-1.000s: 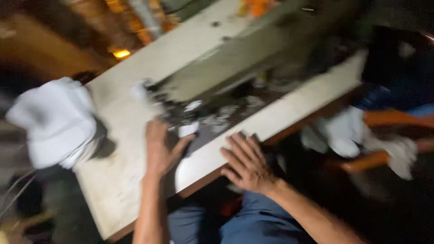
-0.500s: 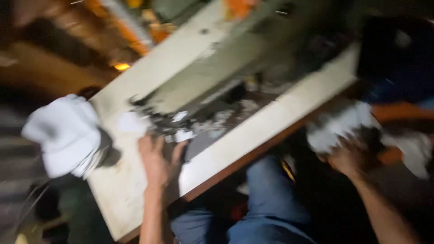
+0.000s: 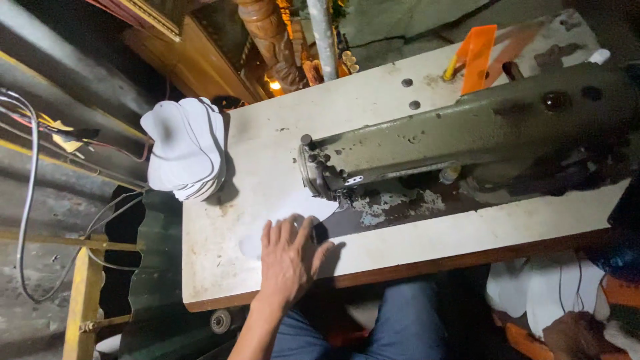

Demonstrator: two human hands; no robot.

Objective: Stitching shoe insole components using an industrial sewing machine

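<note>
My left hand [image 3: 288, 257] lies flat, fingers spread, on a thin white cut piece [image 3: 313, 208] on the worn white table [image 3: 220, 280]. The piece reaches toward the needle end of a grey-green sewing machine [image 3: 467, 140]. At the bottom right edge a dim brown shape, which looks like my right hand [image 3: 573, 335], sits among white pieces [image 3: 533, 287] below the table. Its fingers are too dark to make out.
A stack of white cut pieces [image 3: 183, 150] hangs over the table's far left corner. An orange plastic part [image 3: 477, 57] stands behind the machine. Cables [image 3: 30, 167] and a yellow frame [image 3: 83, 293] are on the left. My blue-trousered knees [image 3: 393, 327] are under the table.
My right hand left the table's front edge and went down to the white pieces at the right. My left hand stayed near the needle and now rests flat on a white piece.
</note>
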